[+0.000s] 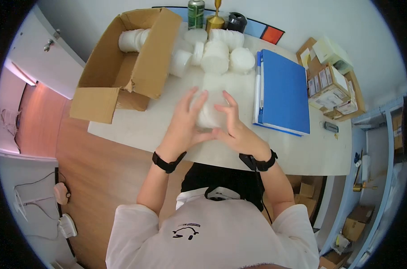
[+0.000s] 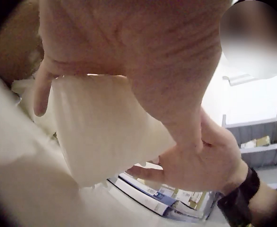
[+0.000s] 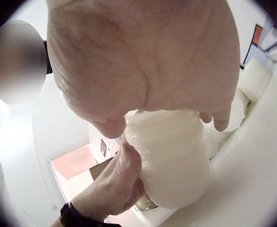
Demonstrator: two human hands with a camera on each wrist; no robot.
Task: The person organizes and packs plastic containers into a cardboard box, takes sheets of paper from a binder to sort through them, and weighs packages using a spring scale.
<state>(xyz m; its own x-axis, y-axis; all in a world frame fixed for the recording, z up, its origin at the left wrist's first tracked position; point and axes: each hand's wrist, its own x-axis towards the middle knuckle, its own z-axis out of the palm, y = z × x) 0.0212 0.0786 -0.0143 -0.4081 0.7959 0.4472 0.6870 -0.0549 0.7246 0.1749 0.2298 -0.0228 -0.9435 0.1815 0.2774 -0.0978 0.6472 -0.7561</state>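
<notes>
Both hands hold one white stack of cups wrapped in clear plastic (image 1: 210, 113) just above the white table (image 1: 167, 130). My left hand (image 1: 185, 123) curls round its left side, fingers over the top and thumb underneath. My right hand (image 1: 234, 127) grips the right side, the thumbs meeting at the near end. The left wrist view shows the pale stack (image 2: 100, 127) under my palm, with the right hand (image 2: 195, 165) beyond it. In the right wrist view the stack (image 3: 169, 158) hangs below my right palm, and the left hand (image 3: 114, 187) is at its end.
An open cardboard box (image 1: 122, 62) with a white stack (image 1: 132, 39) inside stands at the back left. More wrapped white stacks (image 1: 217, 51) lie behind the hands. A blue binder (image 1: 284, 92) lies to the right, small boxes (image 1: 331, 87) beyond it. A green can (image 1: 195, 13) stands at the far edge.
</notes>
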